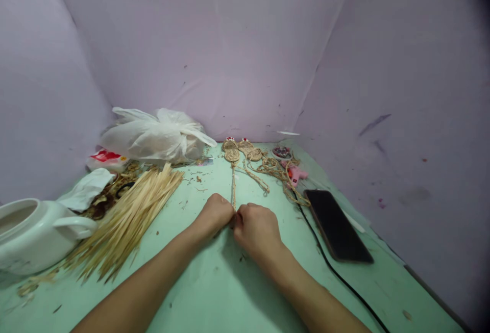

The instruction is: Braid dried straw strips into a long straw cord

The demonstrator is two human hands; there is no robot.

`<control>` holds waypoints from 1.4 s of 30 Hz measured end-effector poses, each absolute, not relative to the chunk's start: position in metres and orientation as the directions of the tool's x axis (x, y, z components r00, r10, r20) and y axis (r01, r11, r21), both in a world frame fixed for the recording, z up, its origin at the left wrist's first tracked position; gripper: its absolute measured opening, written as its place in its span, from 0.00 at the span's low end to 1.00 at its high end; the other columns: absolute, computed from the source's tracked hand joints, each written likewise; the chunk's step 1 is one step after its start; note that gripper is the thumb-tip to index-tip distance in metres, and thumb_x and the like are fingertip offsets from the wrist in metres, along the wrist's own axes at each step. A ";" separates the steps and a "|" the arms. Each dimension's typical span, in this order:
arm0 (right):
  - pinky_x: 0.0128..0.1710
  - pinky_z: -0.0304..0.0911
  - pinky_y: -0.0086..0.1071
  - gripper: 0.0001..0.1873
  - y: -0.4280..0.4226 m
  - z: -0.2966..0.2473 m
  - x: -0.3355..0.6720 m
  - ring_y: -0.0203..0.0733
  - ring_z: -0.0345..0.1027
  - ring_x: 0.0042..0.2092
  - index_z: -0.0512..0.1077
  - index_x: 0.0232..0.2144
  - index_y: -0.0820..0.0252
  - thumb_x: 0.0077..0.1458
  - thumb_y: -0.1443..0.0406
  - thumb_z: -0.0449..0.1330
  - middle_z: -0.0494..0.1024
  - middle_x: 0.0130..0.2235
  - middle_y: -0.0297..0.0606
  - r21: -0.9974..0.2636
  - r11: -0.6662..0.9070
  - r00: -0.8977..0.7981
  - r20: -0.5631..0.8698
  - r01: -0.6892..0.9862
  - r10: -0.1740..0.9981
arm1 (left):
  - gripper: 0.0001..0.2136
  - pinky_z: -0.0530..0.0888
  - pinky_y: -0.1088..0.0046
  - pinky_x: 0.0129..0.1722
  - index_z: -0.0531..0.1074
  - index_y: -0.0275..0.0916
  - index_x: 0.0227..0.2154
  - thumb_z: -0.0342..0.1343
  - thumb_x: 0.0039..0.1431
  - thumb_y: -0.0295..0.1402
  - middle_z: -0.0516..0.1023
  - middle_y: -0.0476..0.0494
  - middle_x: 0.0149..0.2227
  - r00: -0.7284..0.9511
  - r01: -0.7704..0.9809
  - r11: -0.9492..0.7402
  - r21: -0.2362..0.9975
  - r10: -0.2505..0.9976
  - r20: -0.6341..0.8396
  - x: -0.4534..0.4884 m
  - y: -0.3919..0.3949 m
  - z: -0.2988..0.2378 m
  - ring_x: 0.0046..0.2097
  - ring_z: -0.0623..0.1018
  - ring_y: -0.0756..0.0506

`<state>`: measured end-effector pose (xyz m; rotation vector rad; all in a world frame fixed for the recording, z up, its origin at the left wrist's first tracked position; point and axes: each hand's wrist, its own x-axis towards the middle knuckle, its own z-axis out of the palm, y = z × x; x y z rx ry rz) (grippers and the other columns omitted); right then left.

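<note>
In the head view, we see our left hand (218,214) and right hand (259,225) meet above the surface (214,297), both closed in fists on a straw cord (234,182). It runs away from us to a woven sole (231,152) at the far side, with a second woven sole (250,151) just to its right. On our left lies a straw bundle (132,221), between a white pot (36,241) and our hands; on our right, a phone (339,226).
</note>
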<state>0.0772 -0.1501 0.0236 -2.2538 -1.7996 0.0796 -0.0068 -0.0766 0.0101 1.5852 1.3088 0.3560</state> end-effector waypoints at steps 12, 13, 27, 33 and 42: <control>0.26 0.51 0.29 0.10 -0.157 0.015 0.064 0.39 0.67 0.28 0.73 0.30 0.64 0.46 0.67 0.53 0.75 0.29 0.45 -0.250 0.035 -0.006 0.115 0.968 0.993 | 0.04 0.49 0.79 0.14 0.62 0.34 0.11 0.45 0.31 0.21 0.54 0.54 0.08 0.492 0.439 0.176 0.881 0.774 -0.400 -0.015 -0.073 0.013 0.14 0.53 0.56; 0.26 0.51 0.29 0.09 -0.157 0.017 0.066 0.39 0.66 0.27 0.73 0.27 0.62 0.47 0.65 0.53 0.75 0.28 0.43 -0.300 0.046 -0.006 0.131 0.953 0.991 | 0.04 0.48 0.79 0.14 0.62 0.34 0.11 0.46 0.31 0.21 0.54 0.55 0.08 0.501 0.469 0.158 0.869 0.763 -0.409 -0.016 -0.071 0.013 0.14 0.52 0.56; 0.18 0.54 0.25 0.14 -0.126 0.001 0.083 0.33 0.61 0.20 0.64 0.35 0.63 0.41 0.67 0.55 0.68 0.22 0.32 -0.943 -0.299 0.276 -0.330 -0.148 0.903 | 0.07 0.44 0.80 0.12 0.58 0.36 0.12 0.51 0.37 0.28 0.52 0.57 0.09 0.614 0.405 0.201 0.892 0.663 -0.428 -0.025 -0.065 0.026 0.11 0.50 0.58; 0.13 0.33 0.24 0.08 -0.129 0.009 0.085 0.24 0.41 0.14 0.65 0.16 0.65 0.41 0.65 0.54 0.65 0.15 0.31 -0.937 -0.347 0.134 -0.350 -0.046 0.927 | 0.04 0.44 0.78 0.12 0.65 0.34 0.14 0.48 0.36 0.28 0.55 0.55 0.09 0.678 0.432 0.122 0.894 0.610 -0.410 -0.027 -0.062 0.024 0.11 0.50 0.57; 0.16 0.40 0.24 0.04 -0.124 -0.006 0.088 0.26 0.49 0.14 0.67 0.16 0.64 0.35 0.67 0.56 0.67 0.12 0.31 -0.963 -0.266 0.265 -0.268 -0.043 0.926 | 0.04 0.52 0.78 0.18 0.66 0.35 0.11 0.50 0.35 0.28 0.55 0.53 0.10 0.583 0.678 -0.260 0.688 0.760 -0.287 -0.026 -0.058 0.019 0.17 0.57 0.54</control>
